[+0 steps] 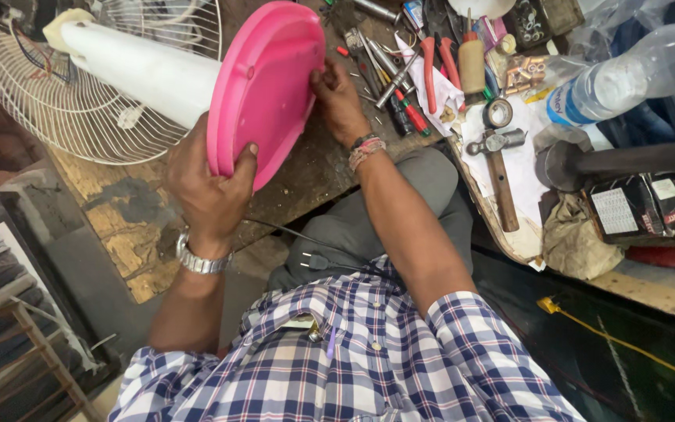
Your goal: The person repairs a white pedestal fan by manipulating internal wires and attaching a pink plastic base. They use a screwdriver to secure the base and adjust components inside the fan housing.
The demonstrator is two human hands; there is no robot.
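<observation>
Left hand (208, 184) gripping lower rim of round pink plastic fan base (263, 90), thumb over edge, right hand (340, 98) fingers curled against its right rim, base tilted on white plastic column (146, 70), above white wire fan guard (64, 101), wooden-handled hammer (499, 176) on cluttered bench to the right
</observation>
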